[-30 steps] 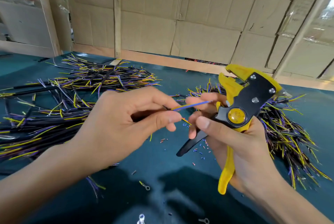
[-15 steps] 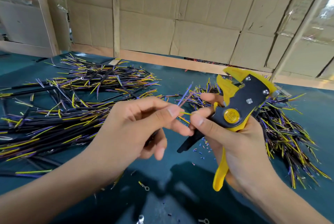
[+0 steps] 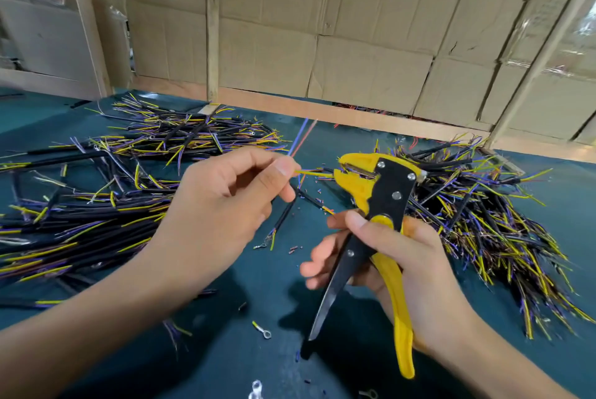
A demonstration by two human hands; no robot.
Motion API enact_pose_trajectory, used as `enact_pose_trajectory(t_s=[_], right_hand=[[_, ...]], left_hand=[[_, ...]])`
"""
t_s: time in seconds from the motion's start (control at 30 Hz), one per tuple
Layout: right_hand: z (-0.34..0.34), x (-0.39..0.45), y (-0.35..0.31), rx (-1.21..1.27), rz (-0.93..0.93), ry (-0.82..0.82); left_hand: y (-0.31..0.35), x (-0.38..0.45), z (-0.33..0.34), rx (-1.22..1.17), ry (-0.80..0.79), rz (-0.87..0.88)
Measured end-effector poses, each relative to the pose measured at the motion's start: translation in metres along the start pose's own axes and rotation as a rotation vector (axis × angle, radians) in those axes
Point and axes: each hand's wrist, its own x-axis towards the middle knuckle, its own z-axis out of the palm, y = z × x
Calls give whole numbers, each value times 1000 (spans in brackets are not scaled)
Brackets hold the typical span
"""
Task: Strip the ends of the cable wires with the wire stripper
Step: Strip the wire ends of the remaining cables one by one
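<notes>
Pinching the light, floppy yellow wire (image 3: 314, 173) close to its tip with left hand (image 3: 222, 215), feeding toward 3 o'clock into wire stripper (image 3: 375, 202) gripped by right hand (image 3: 396, 256).

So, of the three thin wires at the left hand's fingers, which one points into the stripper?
The yellow wire; the blue wire and red wire point up, away.

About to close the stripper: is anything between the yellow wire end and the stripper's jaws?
Nothing visible. The left hand pinches the yellow wire and points it straight at the open mouth of the wire stripper, held by the right hand. The blue wire and red wire stick upward, clear of that path.
</notes>
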Motion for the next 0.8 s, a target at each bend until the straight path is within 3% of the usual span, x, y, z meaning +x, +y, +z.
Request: enact_pose_trajectory(t_s=[0.13, 0.27, 0.47, 0.8], right_hand=[[0, -1, -2, -36, -8, -51], [-1, 0, -9, 23, -38, -138], [7, 0, -13, 13, -238, -44], [8, -1, -15, 37, -269, 77]], left_hand=[[1, 1, -6, 106, -98, 55], [4, 2, -10, 47, -193, -7], [10, 4, -12, -73, -271, -129], [1, 0, -5, -195, -469, -291]])
